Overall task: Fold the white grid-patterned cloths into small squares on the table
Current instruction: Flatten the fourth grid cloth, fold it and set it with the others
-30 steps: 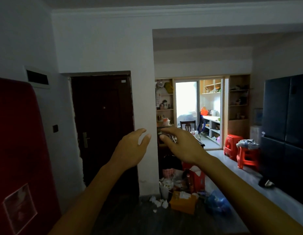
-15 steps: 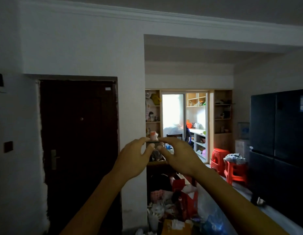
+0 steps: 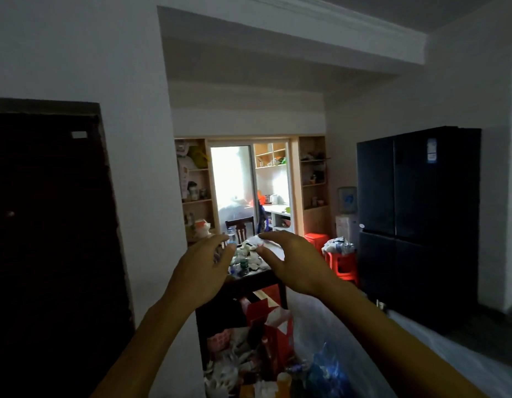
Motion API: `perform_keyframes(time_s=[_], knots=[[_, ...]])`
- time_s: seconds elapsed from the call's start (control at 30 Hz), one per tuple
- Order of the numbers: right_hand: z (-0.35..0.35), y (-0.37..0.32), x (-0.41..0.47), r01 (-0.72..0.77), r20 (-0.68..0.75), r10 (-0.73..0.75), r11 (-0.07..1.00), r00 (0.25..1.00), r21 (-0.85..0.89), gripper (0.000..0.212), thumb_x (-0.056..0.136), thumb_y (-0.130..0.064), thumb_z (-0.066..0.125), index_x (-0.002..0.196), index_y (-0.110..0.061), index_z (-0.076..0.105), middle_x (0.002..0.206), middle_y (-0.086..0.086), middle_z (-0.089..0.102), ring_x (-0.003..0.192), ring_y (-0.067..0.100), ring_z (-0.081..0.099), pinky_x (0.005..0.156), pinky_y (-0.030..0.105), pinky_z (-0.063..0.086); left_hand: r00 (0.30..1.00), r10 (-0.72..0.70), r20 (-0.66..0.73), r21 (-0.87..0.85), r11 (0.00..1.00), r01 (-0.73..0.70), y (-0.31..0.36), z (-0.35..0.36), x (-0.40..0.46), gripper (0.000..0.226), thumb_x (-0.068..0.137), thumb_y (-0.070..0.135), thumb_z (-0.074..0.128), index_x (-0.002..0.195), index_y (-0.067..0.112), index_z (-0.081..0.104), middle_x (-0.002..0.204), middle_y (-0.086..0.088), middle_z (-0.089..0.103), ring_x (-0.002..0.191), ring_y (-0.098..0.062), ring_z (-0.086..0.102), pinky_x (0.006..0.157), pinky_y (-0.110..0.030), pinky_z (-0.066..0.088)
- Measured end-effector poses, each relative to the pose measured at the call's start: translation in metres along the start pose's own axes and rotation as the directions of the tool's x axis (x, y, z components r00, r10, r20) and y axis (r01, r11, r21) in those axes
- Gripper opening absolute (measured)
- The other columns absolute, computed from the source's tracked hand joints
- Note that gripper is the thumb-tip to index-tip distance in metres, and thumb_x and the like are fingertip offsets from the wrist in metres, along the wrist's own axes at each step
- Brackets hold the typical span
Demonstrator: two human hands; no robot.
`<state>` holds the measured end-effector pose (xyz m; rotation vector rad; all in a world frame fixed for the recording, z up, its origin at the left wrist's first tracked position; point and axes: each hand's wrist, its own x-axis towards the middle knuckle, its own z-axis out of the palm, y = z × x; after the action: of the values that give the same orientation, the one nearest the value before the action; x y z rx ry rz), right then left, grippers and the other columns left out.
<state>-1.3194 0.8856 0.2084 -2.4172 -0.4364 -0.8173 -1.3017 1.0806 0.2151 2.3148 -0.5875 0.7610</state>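
While both arms reach out in the air, the left hand and the right hand hang near each other, apart, each grip wide with loose fingers and holding nothing. Past them stands a dark tabletop piled with small stuff, then a chair and a black fridge. No grid cloth shows anywhere. Folding has not started, I think; next the person must look down and find a cloth.

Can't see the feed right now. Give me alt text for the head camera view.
Both bare hands, left hand and right hand, are raised in mid-air, fingers loosely curved, holding nothing; no grid-patterned cloth is visible. Behind them stand a cluttered dark table, red stools, a black refrigerator at right and a dark door at left.
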Motion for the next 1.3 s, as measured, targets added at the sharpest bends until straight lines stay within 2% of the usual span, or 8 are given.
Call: perform_keyframes(time_s=[0.27, 0.57, 0.73, 0.83, 0.9, 1.07, 1.17, 1.3], knots=[[0.017, 0.138, 0.089, -0.114, -0.074, 0.107, 0.988, 0.992, -0.103, 0.043, 0.097, -0.046, 0.046, 0.135, -0.027, 0.051, 0.139, -0.003, 0.053, 0.124, 0.015, 0.049, 0.093, 0.021, 0.034, 0.995, 0.065, 0.07, -0.079, 0.995, -0.059, -0.018, 0.129, 0.135, 0.039, 0.095, 0.046, 0.041, 0.124, 0.025, 0.058, 0.126, 0.001, 0.061, 0.111, -0.018, 0.056, 0.098, -0.042, 0.044], [0.022, 0.275, 0.146, -0.308, -0.136, 0.289, 0.94, 0.948, -0.146, 0.045, 0.096, -0.051, 0.046, 0.136, -0.03, 0.049, 0.138, -0.002, 0.055, 0.121, 0.019, 0.054, 0.098, 0.033, 0.043, 0.979, 0.158, 0.131, -0.208, 0.97, -0.128, -0.038, 0.26, 0.257, 0.034, 0.096, 0.038, 0.045, 0.124, 0.023, 0.059, 0.13, -0.001, 0.058, 0.116, -0.018, 0.054, 0.091, -0.026, 0.037], [0.015, 0.347, 0.158, -0.45, -0.188, 0.418, 0.874, 0.889, -0.184, 0.038, 0.097, -0.043, 0.048, 0.132, -0.026, 0.054, 0.127, -0.01, 0.058, 0.113, 0.008, 0.056, 0.09, 0.02, 0.043, 0.947, 0.269, 0.176, -0.318, 0.926, -0.204, -0.039, 0.348, 0.311, 0.035, 0.095, 0.039, 0.046, 0.122, 0.023, 0.06, 0.125, 0.0, 0.062, 0.113, -0.017, 0.057, 0.089, -0.026, 0.04], [0.006, 0.393, 0.159, -0.535, -0.275, 0.471, 0.808, 0.838, -0.248, 0.044, 0.096, -0.043, 0.05, 0.135, -0.023, 0.052, 0.135, -0.006, 0.055, 0.123, 0.012, 0.051, 0.1, 0.027, 0.042, 0.919, 0.345, 0.191, -0.428, 0.872, -0.239, -0.03, 0.399, 0.344, 0.032, 0.096, 0.035, 0.049, 0.121, 0.019, 0.061, 0.12, 0.001, 0.064, 0.104, -0.01, 0.056, 0.083, -0.019, 0.035], [-0.001, 0.421, 0.157, -0.601, -0.328, 0.515, 0.751, 0.792, -0.274, 0.045, 0.096, -0.044, 0.05, 0.136, -0.024, 0.05, 0.138, -0.003, 0.053, 0.125, 0.014, 0.05, 0.103, 0.03, 0.042, 0.883, 0.421, 0.207, -0.505, 0.819, -0.272, -0.021, 0.431, 0.365, 0.04, 0.094, 0.043, 0.049, 0.122, 0.018, 0.061, 0.121, 0.001, 0.063, 0.103, -0.009, 0.056, 0.085, -0.021, 0.037], [-0.024, 0.467, 0.156, -0.759, -0.49, 0.594, 0.594, 0.638, -0.268, 0.041, 0.096, -0.043, 0.048, 0.133, -0.026, 0.051, 0.129, -0.002, 0.059, 0.114, 0.015, 0.058, 0.094, 0.033, 0.05, 0.761, 0.604, 0.235, -0.683, 0.66, -0.313, 0.02, 0.509, 0.419, 0.037, 0.094, 0.041, 0.051, 0.122, 0.02, 0.061, 0.118, 0.001, 0.064, 0.106, -0.013, 0.059, 0.092, -0.028, 0.044], [-0.046, 0.479, 0.153, -0.834, -0.585, 0.603, 0.468, 0.542, -0.291, 0.039, 0.096, -0.043, 0.05, 0.132, -0.028, 0.052, 0.127, -0.004, 0.059, 0.11, 0.013, 0.058, 0.083, 0.022, 0.043, 0.674, 0.699, 0.239, -0.763, 0.564, -0.315, 0.056, 0.544, 0.436, 0.035, 0.095, 0.039, 0.049, 0.124, 0.022, 0.059, 0.12, 0.003, 0.062, 0.107, -0.011, 0.057, 0.091, -0.026, 0.044], [-0.083, 0.49, 0.135, -0.908, -0.695, 0.586, 0.314, 0.415, -0.278, 0.04, 0.098, -0.042, 0.048, 0.134, -0.026, 0.052, 0.133, -0.002, 0.056, 0.116, 0.016, 0.055, 0.091, 0.026, 0.041, 0.56, 0.8, 0.214, -0.85, 0.435, -0.297, 0.108, 0.581, 0.435, 0.041, 0.095, 0.039, 0.045, 0.13, 0.02, 0.055, 0.129, 0.003, 0.058, 0.116, -0.01, 0.053, 0.101, -0.032, 0.043]])
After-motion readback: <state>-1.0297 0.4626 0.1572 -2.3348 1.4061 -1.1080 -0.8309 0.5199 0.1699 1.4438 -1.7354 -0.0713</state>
